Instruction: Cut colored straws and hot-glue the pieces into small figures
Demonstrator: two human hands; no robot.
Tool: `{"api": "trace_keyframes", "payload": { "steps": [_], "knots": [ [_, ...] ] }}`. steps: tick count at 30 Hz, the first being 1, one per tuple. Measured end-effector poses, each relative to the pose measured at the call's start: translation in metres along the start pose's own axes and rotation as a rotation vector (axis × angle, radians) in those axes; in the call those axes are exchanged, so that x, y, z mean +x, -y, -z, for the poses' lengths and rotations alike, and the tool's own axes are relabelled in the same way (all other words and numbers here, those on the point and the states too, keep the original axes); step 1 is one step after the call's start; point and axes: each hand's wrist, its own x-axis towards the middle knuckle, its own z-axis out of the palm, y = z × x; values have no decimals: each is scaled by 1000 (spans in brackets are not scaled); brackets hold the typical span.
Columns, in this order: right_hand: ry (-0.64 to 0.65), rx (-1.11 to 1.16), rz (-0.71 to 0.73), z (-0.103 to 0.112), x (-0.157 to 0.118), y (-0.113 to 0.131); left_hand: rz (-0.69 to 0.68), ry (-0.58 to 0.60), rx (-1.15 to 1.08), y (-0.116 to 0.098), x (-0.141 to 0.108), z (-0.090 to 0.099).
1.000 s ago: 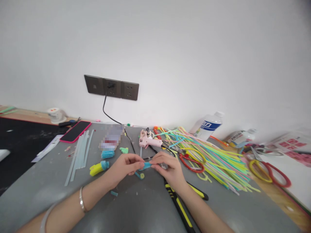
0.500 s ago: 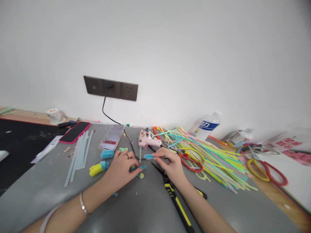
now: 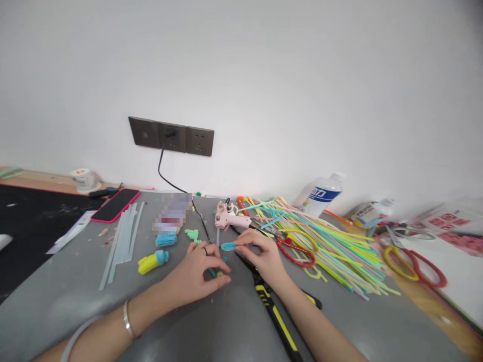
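Right hand [image 3: 264, 256] at the centre of the frame, thumb and forefinger pinched narrow on a small blue loop [image 3: 228, 246], holding it just off the grey table [image 3: 226, 327]. The loop looks fuzzy, a flattened oval of bent blue stem, its free end pointing left. Left hand [image 3: 196, 271] is down flat beside it, fingers curled over a small piece [image 3: 219, 273] on the table, blue and yellow-green where it peeks out under the fingertips; whether it is gripped or only pressed, I cannot tell.

To my eye, the thing here is a light pinch: squeeze the loop hard and it loses its shape, so hold it near the joined end and keep the oval free. The left hand does best pinning its piece steady against the table while the two are brought close.

Moving outward: black-and-yellow pliers [image 3: 269, 301] lie just under the right wrist, running to the lower edge. Just above the hands sits a pink glue gun [image 3: 228, 218], its black cord climbing to the wall socket [image 3: 171, 136]. Right of centre, red-handled scissors [image 3: 296, 251] rest on a spread of coloured stems [image 3: 332, 241], with a bottle [image 3: 320, 193] behind. Left of centre, a yellow and blue roll [image 3: 153, 261], clear glue sticks [image 3: 123, 241] and a phone [image 3: 115, 204].
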Motion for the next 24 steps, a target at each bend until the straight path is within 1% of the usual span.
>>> {"api": "trace_keyframes", "payload": {
  "steps": [3, 5, 7, 9, 11, 15, 20, 24],
  "knots": [
    [12, 25, -22, 0, 1, 0, 46, -89, -11, 1, 3, 3],
    [6, 39, -31, 0, 0, -1, 103, -137, 53, 3, 5, 5],
    [2, 42, -29, 0, 0, -2, 125, -150, 160, 7, 6, 5],
    [2, 35, -25, 0, 0, -3, 110, -139, 244, 10, 5, 4],
    [2, 32, -21, 0, 0, -3, 83, -115, 268, 11, 3, 1],
    [10, 41, -4, -1, 0, -1, 57, -75, 201, 9, 0, -3],
    [38, 47, -4, -3, 0, 1, 53, 10, 142, 3, 1, 0],
    [50, 39, 0, -3, 0, 0, 33, 42, 125, 1, 0, 0]
  ]
}}
